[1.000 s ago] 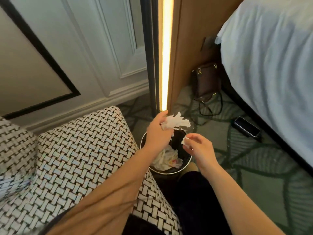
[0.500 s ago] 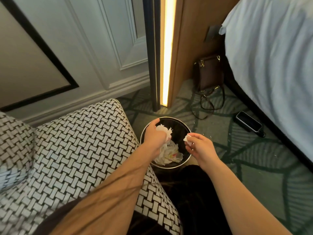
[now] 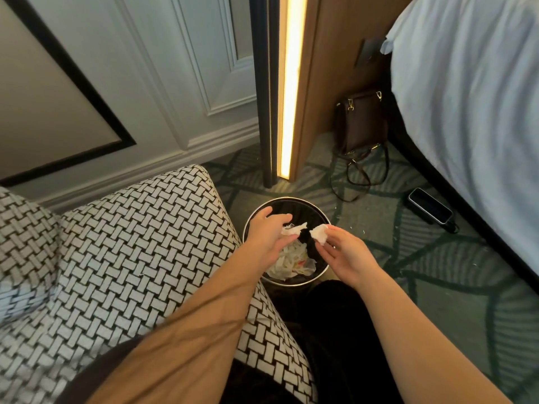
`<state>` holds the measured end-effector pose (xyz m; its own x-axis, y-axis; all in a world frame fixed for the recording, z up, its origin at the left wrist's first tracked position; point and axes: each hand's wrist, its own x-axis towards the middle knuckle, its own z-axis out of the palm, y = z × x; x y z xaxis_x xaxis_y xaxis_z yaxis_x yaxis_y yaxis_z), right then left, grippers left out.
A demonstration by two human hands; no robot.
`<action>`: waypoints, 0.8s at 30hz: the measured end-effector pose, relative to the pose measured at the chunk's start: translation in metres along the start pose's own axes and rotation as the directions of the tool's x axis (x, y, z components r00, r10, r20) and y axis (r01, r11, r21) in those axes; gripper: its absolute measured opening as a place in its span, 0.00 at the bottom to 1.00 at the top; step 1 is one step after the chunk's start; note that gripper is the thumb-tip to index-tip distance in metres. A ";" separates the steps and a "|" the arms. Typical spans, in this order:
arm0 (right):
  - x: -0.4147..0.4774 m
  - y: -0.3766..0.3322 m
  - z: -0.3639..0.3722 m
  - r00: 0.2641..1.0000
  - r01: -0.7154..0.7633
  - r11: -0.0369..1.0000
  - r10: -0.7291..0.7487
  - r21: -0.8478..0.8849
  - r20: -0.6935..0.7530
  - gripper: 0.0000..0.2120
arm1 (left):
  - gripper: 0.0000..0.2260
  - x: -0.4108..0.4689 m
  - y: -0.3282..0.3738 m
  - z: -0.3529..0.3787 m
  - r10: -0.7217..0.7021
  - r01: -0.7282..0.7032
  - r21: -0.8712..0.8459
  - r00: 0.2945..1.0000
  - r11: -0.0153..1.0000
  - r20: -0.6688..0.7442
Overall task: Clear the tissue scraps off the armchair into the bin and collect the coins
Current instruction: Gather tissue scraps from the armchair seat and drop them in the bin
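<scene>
From the head view, both hands are over the bin (image 3: 287,198), which stands on the carpet just right of the armchair (image 3: 131,243). The left hand (image 3: 268,237) has its fingers loosely curled round a scrap (image 3: 293,229). The right hand (image 3: 341,252) pinches a smaller scrap (image 3: 319,233) between thumb and fingertips. Both pieces hang above the opening, over crumpled tissue (image 3: 291,260) already lying inside. The step in hand looks like the drop. Next, both grips need only open where they are, since the pieces should fall straight in. No scraps or coins show on the visible part of the seat, so the hands would then go back left to search it. A bag (image 3: 361,121) and a phone (image 3: 430,209) lie farther right by the bed (image 3: 466,83).
</scene>
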<state>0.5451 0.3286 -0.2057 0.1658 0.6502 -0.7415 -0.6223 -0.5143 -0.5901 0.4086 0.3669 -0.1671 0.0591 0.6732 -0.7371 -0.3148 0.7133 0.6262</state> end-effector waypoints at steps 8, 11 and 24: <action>-0.007 -0.004 0.001 0.981 -0.043 0.999 0.039 0.015 0.188 0.23 | 0.32 0.005 -0.004 -0.001 -0.043 0.042 0.042 0.999 0.998 0.022; -0.009 -0.004 0.001 0.972 -0.045 0.998 0.035 0.036 0.232 0.25 | 0.33 0.004 -0.005 -0.002 -0.019 0.015 0.114 0.999 0.993 0.033; -0.018 0.000 -0.005 0.991 0.065 0.998 -0.064 -0.010 0.116 0.20 | 0.17 -0.022 0.003 0.008 -0.048 0.041 0.320 0.999 0.947 0.017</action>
<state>0.5460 0.3137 -0.1939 0.1153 0.7421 -0.6602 -0.6024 -0.4763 -0.6406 0.4139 0.3558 -0.1469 0.0899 0.6409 -0.7623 0.0074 0.7649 0.6440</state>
